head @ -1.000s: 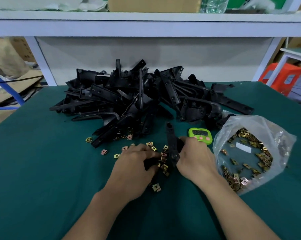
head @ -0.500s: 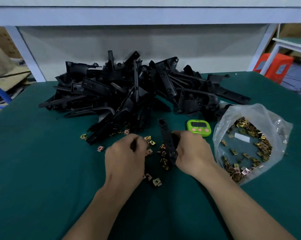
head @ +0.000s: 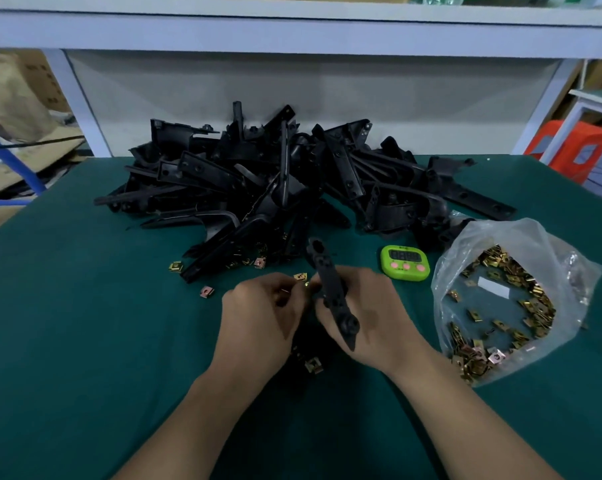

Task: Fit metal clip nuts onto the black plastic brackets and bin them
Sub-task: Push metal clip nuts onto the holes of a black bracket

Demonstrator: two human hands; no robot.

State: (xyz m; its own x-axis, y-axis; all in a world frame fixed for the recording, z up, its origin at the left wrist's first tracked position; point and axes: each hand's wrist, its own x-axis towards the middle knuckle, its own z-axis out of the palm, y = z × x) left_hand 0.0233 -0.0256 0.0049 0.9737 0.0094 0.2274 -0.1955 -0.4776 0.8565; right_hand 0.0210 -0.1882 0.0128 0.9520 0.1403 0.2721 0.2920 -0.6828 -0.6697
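Head view: my right hand (head: 372,317) wraps the bracket (head: 330,289) mid-length, holding it off the table (head: 85,323) and angled so its edge faces my left hand (head: 261,317). The left hand's curled fingers pinch what looks like a nut (head: 285,291) just beside the bracket, ready to slide on. Loose nuts (head: 206,291) lie nearby, within reach.

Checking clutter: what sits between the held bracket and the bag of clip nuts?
The green timer and the right hand gripping the bracket; head view.

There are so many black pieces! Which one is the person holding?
The long black bracket gripped in the right hand, held in front of the pile of brackets. All the others lie heaped on the green table.
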